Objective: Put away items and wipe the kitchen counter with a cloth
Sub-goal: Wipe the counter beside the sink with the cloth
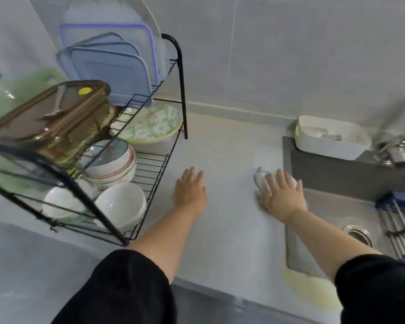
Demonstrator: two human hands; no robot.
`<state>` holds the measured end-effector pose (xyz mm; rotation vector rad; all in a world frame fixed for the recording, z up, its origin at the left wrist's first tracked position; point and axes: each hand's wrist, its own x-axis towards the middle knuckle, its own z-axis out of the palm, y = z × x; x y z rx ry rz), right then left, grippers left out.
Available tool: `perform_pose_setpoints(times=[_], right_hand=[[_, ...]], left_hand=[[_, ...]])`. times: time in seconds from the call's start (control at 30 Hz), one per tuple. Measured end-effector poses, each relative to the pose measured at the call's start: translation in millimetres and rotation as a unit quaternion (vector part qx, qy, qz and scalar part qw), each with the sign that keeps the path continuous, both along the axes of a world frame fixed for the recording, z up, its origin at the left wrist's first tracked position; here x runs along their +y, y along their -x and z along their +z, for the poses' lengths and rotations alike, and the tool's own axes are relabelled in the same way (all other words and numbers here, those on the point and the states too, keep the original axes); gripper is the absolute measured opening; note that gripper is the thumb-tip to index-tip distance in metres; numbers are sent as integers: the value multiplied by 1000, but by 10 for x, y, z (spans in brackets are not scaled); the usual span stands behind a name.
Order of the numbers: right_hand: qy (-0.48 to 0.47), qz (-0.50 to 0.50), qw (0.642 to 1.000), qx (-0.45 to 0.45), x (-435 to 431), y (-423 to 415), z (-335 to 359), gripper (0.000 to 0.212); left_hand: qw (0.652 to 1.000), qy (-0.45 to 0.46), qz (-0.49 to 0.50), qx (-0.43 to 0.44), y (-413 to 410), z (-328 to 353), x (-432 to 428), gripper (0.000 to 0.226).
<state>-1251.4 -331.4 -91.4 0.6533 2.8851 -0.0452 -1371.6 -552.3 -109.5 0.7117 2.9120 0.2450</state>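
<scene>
**Cloth pinned flat at the sink's edge, wiping under way**

The fingers [278,178] of the right hand [283,195] lie straight and a little apart, pressing the cloth [261,177] flat to the counter [229,148]. A flat palm spreads the pressure, which suits wiping rather than carrying. The one cloth lies bunched under that hand, just beside the left rim of the sink [325,206], probably so dirt can be swept in.

The left hand [189,190] rests palm-down on bare counter with its fingers straight and nearly together, holding nothing. It is likely a brace for the lean.

Beyond it stands one dish rack [182,90]. Its lower shelf holds two white bowls [121,204] in front, one stack of bowls [112,160] whose number is unclear, and one flowered plate [150,125]. Above are one brown-lidded container [56,113] and about four lids [117,66], stood upright, presumably to drain. One white tub [330,148] sits behind the sink
</scene>
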Motion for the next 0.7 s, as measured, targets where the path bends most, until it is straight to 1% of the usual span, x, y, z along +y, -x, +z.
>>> perform_pose_setpoints(times=[0.07, 0.13, 0.23, 0.33, 0.4, 0.47, 0.53, 0.57, 0.63, 0.7], right_hand=[[17, 27, 999, -32, 44, 96, -217, 62], [20, 54, 998, -16, 27, 188, -362, 70], [-1, 159, 986, 45, 87, 324, -496, 64], [-2, 243, 969, 45, 143, 557, -509, 64], [27, 287, 957, 29, 112, 825, -477, 61], [86, 308, 948, -3, 53, 1151, -405, 68], [94, 313, 945, 8, 7, 1491, -373, 77], [90, 315, 945, 8, -21, 1677, -356, 78], [89, 313, 945, 6, -82, 2057, -333, 65], [87, 305, 948, 10, -172, 2466, -354, 56]], left_hand=[[999, 15, 40, 7, 247, -94, 129, 54], [998, 21, 66, 10, 501, -157, 203, 54], [995, 35, 95, 0, 818, -243, 235, 55], [992, 47, 113, 12, 980, -342, 243, 55], [991, 49, 122, 19, 1001, -405, 253, 56], [991, 41, 126, 19, 997, -453, 255, 56], [991, 42, 129, 21, 1000, -468, 253, 63], [990, 45, 129, 18, 1005, -466, 256, 68], [991, 46, 123, 25, 1009, -463, 269, 77], [991, 45, 123, 37, 1008, -481, 269, 77]])
